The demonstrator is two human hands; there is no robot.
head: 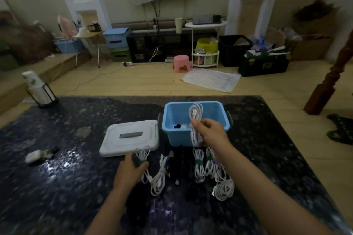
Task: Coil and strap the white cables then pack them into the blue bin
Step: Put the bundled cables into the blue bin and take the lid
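The blue bin (179, 135) stands open on the dark table, with small dark and white items at its bottom. My right hand (212, 131) pinches a coiled white cable (195, 114) and holds it upright over the bin's front rim. Down on the table, my left hand (130, 170) grips a second coiled white cable (143, 155) at its green strap. Several more strapped white coils (198, 166) lie in a row in front of the bin, between my forearms. Dark cables (180, 164) lie among them.
The bin's white lid (129, 137) lies flat to the left of the bin. A small white object (35, 156) sits at the table's left, a cup holder (39, 89) at its far left corner. Beyond the far edge is a cluttered floor.
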